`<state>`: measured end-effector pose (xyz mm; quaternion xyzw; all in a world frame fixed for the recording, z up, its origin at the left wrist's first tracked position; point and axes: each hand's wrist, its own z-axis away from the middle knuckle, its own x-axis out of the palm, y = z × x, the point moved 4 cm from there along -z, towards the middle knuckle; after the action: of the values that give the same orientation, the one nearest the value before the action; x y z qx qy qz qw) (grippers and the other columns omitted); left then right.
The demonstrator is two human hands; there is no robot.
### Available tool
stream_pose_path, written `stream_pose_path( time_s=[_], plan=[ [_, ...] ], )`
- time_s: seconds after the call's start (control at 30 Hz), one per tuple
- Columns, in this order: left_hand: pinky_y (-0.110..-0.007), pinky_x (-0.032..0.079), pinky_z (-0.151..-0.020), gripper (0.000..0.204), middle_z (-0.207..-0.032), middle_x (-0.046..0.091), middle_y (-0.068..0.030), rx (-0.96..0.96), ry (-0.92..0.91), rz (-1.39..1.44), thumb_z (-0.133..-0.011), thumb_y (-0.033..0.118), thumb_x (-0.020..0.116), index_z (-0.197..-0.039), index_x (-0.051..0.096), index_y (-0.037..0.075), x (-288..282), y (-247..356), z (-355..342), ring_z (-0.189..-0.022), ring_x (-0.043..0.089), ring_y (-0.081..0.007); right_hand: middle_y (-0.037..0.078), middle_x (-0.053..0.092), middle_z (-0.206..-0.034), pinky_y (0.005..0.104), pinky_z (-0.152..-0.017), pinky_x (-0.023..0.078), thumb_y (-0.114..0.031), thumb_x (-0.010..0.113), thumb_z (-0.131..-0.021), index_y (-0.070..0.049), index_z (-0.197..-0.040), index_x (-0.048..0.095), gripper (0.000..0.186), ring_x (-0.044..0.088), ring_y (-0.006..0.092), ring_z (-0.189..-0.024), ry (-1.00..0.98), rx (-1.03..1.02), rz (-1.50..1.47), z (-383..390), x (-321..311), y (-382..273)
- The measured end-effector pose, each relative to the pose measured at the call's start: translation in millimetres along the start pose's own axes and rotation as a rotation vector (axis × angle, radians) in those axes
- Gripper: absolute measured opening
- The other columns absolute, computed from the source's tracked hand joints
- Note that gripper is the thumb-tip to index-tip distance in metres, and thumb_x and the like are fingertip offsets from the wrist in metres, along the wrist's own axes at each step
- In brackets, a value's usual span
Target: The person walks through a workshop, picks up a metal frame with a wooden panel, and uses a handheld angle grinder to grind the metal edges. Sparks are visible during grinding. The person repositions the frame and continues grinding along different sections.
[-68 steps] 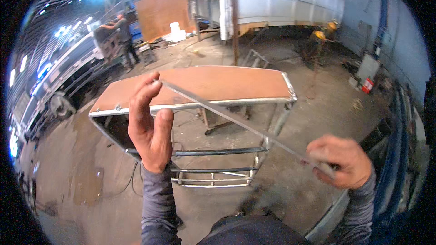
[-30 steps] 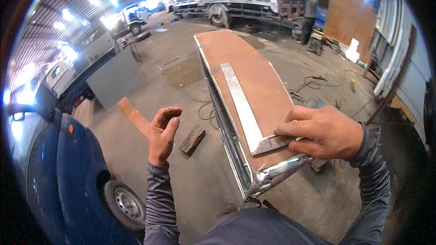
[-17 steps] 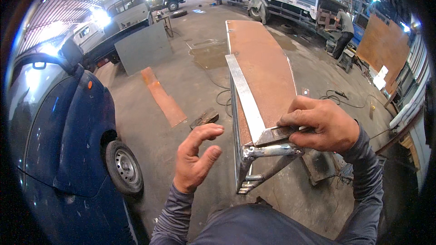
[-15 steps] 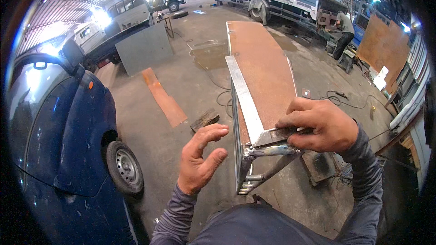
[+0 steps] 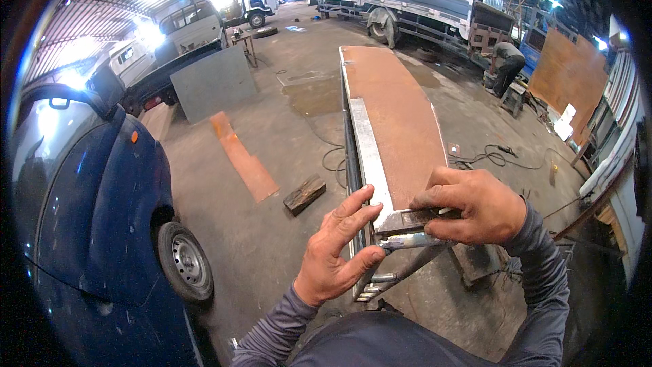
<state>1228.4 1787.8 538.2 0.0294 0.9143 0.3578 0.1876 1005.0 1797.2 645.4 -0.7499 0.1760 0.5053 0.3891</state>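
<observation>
large vehicle workshop, trucks [image 5: 407, 0] parked on concrete floor [image 5: 285, 136], corrugated roof, steel sheets [image 5: 210, 81]

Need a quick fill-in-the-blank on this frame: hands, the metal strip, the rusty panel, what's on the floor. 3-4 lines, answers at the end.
1. The right hand presses the near end of a bright metal strip lying on a ____-brown panel.
2. The left hand touches the panel's ____ edge.
3. On the floor left of the panel lies a wooden ____.
4. A dark ____ vehicle stands at the person's left.

Answers: rust; left; block; blue
</observation>
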Motion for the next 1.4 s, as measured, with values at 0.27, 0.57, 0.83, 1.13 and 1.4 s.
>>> stream_pose_path(
  time_s=[0.27,0.57,0.83,1.13,1.4],
  plan=[
    [-0.044,0.038,-0.115,0.066,-0.155,0.044,-0.0256,-0.048,0.008,0.048,-0.087,0.032,0.08,-0.142,0.057,0.004,5.4,-6.5,-4.7,-0.142,0.045,-0.0379,0.013,0.061,-0.094,0.0407,-0.073,0.053,-0.017,0.074,-0.08,-0.01,-0.114,0.072,0.034,0.066,0.0324,-0.084,0.018,0.018,0.015,4.5,3.3,3.8],
    [-0.044,0.038,-0.115,0.064,-0.155,0.043,-0.0257,-0.04,0.002,0.048,-0.087,0.026,0.079,-0.142,0.056,0.002,7.8,-4.1,-6.7,-0.142,0.046,-0.0379,0.014,0.058,-0.093,0.0437,-0.07,0.051,-0.021,0.072,-0.083,-0.012,-0.115,0.071,0.033,0.064,0.0346,-0.083,0.011,-0.001,0.023,4.3,3.9,4.6],
    [-0.045,0.041,-0.113,0.068,-0.155,0.042,-0.025,-0.036,0.04,0.08,-0.088,0.034,0.077,-0.144,0.055,0.002,11.1,-7.9,-2.7,-0.142,0.045,-0.0386,0.015,0.057,-0.092,0.0437,-0.069,0.051,-0.021,0.071,-0.084,-0.012,-0.118,0.071,0.035,0.064,0.0346,-0.081,0.011,-0.037,0.019,2.7,5.0,8.0],
    [-0.046,0.039,-0.115,0.066,-0.154,0.044,-0.0238,-0.038,0.013,0.037,-0.088,0.033,0.077,-0.142,0.056,0.003,8.0,-3.6,-6.2,-0.142,0.045,-0.0382,0.014,0.058,-0.093,0.0426,-0.07,0.051,-0.021,0.071,-0.084,-0.011,-0.117,0.071,0.034,0.064,0.0339,-0.081,-0.031,0.011,0.002,1.6,3.2,7.8],
    [-0.047,0.038,-0.115,0.066,-0.154,0.044,-0.0223,-0.029,-0.047,-0.06,-0.087,0.035,0.077,-0.142,0.057,0.005,2.6,-1.0,-7.8,-0.142,0.045,-0.0383,0.015,0.059,-0.094,0.0423,-0.071,0.052,-0.02,0.071,-0.083,-0.01,-0.116,0.072,0.034,0.065,0.0339,-0.082,-0.025,-0.022,0.01,0.4,1.6,9.4]
  ],
)
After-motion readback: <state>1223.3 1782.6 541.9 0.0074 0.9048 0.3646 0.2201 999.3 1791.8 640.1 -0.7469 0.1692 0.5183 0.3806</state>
